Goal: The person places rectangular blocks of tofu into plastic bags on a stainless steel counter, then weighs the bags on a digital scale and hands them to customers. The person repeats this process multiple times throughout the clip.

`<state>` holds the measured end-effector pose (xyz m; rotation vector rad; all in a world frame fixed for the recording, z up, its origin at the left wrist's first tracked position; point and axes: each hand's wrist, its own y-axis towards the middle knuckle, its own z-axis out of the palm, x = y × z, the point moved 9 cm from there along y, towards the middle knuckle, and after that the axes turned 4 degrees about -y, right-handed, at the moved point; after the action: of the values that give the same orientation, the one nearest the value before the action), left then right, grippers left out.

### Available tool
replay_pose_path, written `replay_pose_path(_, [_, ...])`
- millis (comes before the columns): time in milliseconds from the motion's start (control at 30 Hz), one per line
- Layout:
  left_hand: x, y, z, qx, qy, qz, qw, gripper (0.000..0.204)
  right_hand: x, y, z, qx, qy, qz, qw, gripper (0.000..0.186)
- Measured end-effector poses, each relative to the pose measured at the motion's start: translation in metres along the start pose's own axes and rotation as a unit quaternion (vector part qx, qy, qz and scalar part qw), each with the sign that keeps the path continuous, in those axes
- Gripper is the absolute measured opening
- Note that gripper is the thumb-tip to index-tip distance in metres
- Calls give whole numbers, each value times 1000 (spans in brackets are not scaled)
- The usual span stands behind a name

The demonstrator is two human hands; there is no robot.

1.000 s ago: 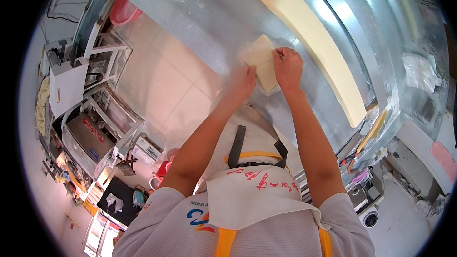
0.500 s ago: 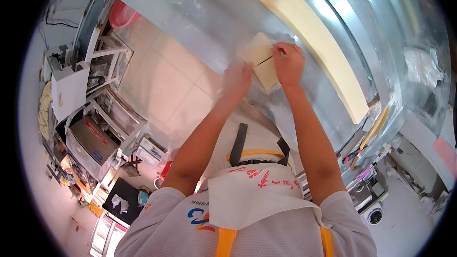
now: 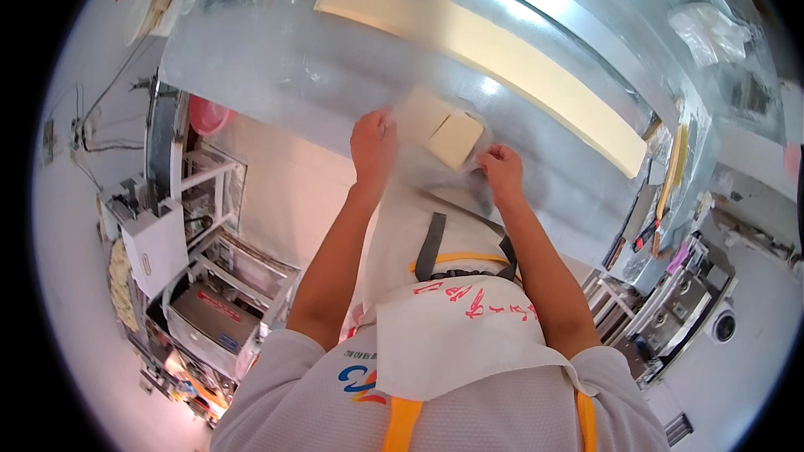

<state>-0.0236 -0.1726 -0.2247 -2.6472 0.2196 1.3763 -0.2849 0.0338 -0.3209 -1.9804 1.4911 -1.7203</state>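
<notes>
Two pale yellow square blocks that look like dough (image 3: pixel 456 141) lie side by side on the metal table, with a dark slit between them. Thin clear plastic film (image 3: pixel 425 161) surrounds them, its outline hazy. My left hand (image 3: pixel 371 151) is to the left of the blocks, fingers curled together at the film's edge and slightly blurred. At the near right corner, my right hand (image 3: pixel 503 172) pinches the film between thumb and fingers. Beyond the blocks, a long pale yellow strip of the same look (image 3: pixel 502 54) stretches across the table.
The grey metal table (image 3: pixel 251 67) has a raised ledge behind the strip. A crumpled clear plastic bag (image 3: pixel 710 32) sits at the far right. A pink basin (image 3: pixel 209 115) and a white metal frame (image 3: pixel 219 188) stand to the left, below table height.
My hands have moved apart, the left hand leftward and the right one down to the blocks' near corner. My view has turned, showing more of the strip's left end.
</notes>
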Motion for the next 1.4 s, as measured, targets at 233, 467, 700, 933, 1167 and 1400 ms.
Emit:
replay_pose_path(233, [-77,-3,-51,-28,-34,123,991,15,39,-71,-23,87,185,86,975,17])
replay_pose_path(467, [-122,30,-20,229,-371,-193,879,13,129,-84,-26,127,411,31,902,14])
replay_pose_path(700, [-142,12,-40,242,-339,-241,876,14,191,-162,-42,79,342,-51,935,18])
replay_pose_path(933, [-204,-52,-8,362,-254,-205,873,18,200,-217,-71,45,278,-158,946,23])
replay_pose_path(1167, [-288,-198,37,478,-246,-111,836,32,124,-295,-145,-46,289,-159,943,16])
replay_pose_path(1400, [-353,-394,99,600,-59,30,797,26,-26,-409,-261,-213,325,-147,910,17])
